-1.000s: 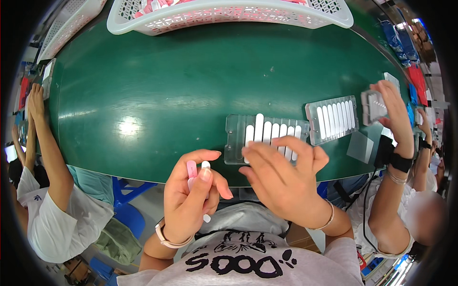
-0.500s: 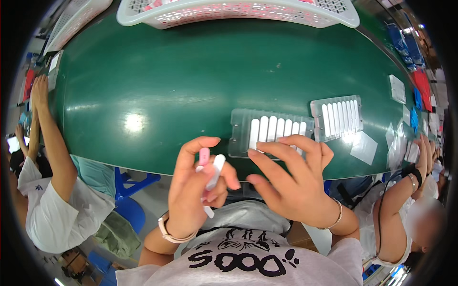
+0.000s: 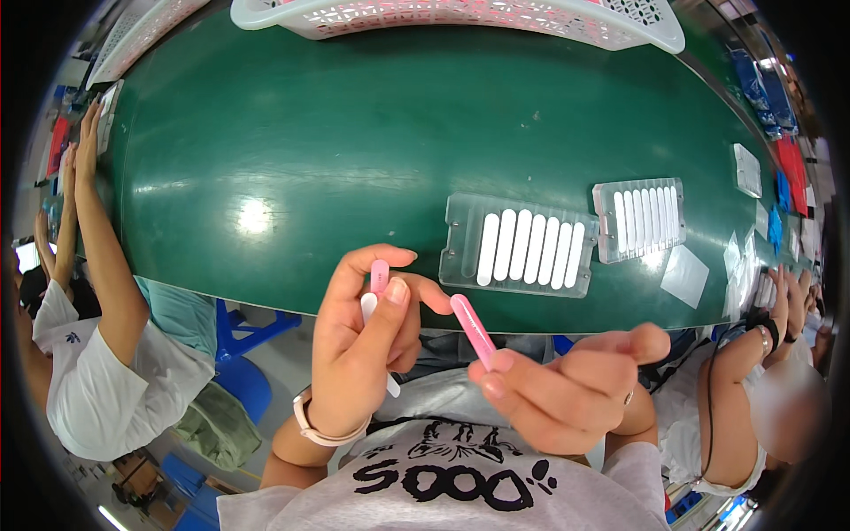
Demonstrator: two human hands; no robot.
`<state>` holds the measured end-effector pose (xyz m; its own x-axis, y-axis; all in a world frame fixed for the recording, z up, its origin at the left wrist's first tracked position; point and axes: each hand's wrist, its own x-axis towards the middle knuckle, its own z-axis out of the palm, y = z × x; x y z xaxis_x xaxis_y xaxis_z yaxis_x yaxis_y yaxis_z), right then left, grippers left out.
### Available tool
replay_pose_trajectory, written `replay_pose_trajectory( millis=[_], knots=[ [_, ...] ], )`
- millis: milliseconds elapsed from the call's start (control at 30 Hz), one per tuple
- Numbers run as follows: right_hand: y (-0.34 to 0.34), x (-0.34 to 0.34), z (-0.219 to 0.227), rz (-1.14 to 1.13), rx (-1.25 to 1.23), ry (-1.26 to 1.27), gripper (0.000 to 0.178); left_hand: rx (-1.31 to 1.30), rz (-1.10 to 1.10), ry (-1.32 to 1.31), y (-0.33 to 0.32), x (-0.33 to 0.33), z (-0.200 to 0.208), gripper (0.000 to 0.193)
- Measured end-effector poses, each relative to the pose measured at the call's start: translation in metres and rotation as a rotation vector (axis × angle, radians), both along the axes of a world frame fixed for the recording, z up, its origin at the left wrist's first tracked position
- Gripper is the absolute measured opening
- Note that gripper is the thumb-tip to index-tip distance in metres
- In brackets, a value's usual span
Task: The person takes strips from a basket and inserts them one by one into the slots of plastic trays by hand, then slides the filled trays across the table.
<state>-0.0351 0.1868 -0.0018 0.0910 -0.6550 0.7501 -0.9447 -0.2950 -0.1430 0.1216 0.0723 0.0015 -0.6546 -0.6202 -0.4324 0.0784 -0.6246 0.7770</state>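
My left hand (image 3: 359, 341) is closed around a few slim strips with rounded ends, shaped like small nail files. One pink strip (image 3: 380, 276) and one white strip (image 3: 369, 308) show between its fingers. Thumb and fingertips of my right hand (image 3: 567, 389) pinch the lower end of another pink strip (image 3: 474, 332), which has print along it. Its upper end is close to a left fingertip; I cannot tell whether they touch. Beyond my hands lies a clear slotted tray (image 3: 459, 212) with several white strips (image 3: 521, 246) side by side.
A second clear tray (image 3: 605, 221) of white strips lies to the right, with a pale square sheet (image 3: 684, 276) before it. White perforated baskets (image 3: 460, 19) stand at the far edge of the green table (image 3: 292, 159). Other people sit at both sides.
My right hand has drawn back from over the tray toward me and now pinches a pink strip. The white strip raised beside my left fingers no longer shows there.
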Motion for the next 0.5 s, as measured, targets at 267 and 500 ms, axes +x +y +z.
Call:
replay_pose_trajectory(
  millis=[267,500],
  knots=[
    [-0.003,0.008,-0.007,-0.031,-0.134,0.142,0.013,-0.070,-0.018,0.071,-0.001,0.003,0.002,0.021],
    [-0.006,0.003,-0.004,0.046,-0.110,0.109,0.011,-0.135,-0.001,0.080,0.000,-0.003,0.003,0.025]
  ],
)
